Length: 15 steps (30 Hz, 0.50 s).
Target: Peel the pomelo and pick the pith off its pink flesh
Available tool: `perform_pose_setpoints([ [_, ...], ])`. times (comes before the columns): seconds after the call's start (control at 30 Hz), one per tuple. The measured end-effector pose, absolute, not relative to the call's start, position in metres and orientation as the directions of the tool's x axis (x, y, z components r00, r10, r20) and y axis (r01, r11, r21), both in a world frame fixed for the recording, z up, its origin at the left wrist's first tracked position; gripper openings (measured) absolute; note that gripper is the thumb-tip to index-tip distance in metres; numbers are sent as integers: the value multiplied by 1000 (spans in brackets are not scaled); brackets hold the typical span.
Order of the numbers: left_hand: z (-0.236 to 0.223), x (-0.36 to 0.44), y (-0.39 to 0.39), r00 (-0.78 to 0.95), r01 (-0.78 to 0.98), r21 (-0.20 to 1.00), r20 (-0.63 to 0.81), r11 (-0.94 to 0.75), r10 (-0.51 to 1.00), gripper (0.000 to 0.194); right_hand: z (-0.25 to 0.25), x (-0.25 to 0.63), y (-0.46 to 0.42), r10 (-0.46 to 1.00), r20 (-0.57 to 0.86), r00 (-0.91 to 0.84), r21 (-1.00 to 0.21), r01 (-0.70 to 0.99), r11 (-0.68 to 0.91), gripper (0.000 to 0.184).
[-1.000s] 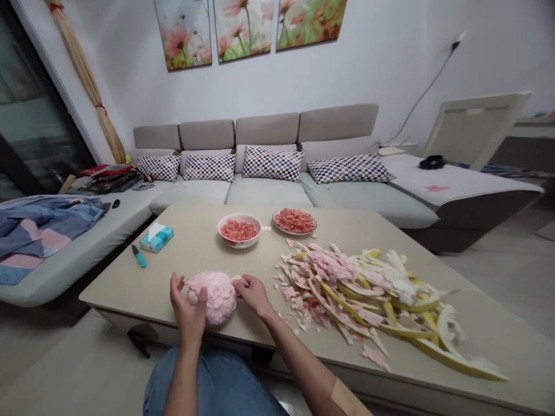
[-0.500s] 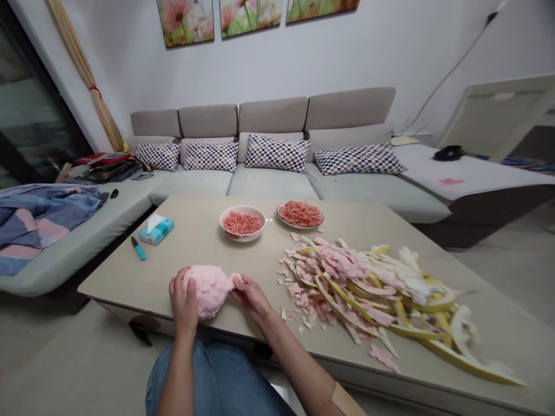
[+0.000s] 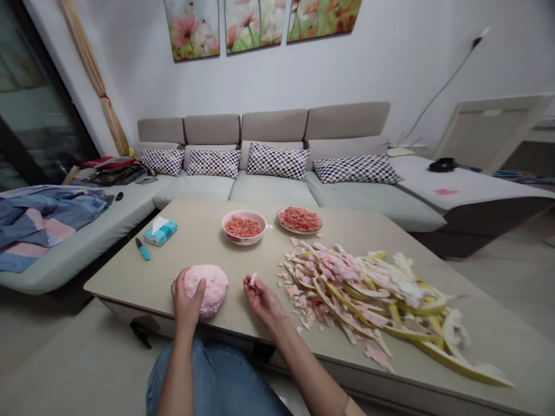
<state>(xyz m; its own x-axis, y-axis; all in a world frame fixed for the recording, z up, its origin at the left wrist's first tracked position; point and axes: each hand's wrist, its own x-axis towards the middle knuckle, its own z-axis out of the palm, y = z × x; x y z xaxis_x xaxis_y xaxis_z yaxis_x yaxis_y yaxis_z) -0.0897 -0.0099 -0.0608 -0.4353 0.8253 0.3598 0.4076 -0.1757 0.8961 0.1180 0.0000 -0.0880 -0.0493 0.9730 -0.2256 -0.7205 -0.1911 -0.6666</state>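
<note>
A round pink peeled pomelo (image 3: 210, 286) rests near the front edge of the beige table (image 3: 199, 242). My left hand (image 3: 187, 300) is wrapped around its left side and holds it. Just to its right, clear of the fruit, my right hand (image 3: 260, 296) pinches a small pale scrap of pith (image 3: 253, 279) between its fingertips. A big heap of pink and yellow peel (image 3: 368, 294) spreads over the table to the right of that hand.
A white bowl (image 3: 244, 227) and a plate (image 3: 299, 220) of pink fruit flesh stand mid-table. A teal-handled knife (image 3: 141, 249) and a tissue pack (image 3: 160, 231) lie at the left. A grey sofa (image 3: 269, 185) wraps round the table.
My right hand has come off the pomelo with a scrap of pith and moved right. The left hand still holds the fruit. The camera has shifted slightly.
</note>
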Motion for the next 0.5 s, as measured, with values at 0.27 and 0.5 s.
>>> perform_pose_setpoints([
  [0.27,-66,-90,-10,-398,464,862,409,-204,821,55,-8,248,-4,945,-142,294,-579,-799,162,17],
  [0.5,-68,-90,-10,-435,431,881,393,-195,810,55,-27,176,-23,987,-159,-19,-878,-454,-150,41],
])
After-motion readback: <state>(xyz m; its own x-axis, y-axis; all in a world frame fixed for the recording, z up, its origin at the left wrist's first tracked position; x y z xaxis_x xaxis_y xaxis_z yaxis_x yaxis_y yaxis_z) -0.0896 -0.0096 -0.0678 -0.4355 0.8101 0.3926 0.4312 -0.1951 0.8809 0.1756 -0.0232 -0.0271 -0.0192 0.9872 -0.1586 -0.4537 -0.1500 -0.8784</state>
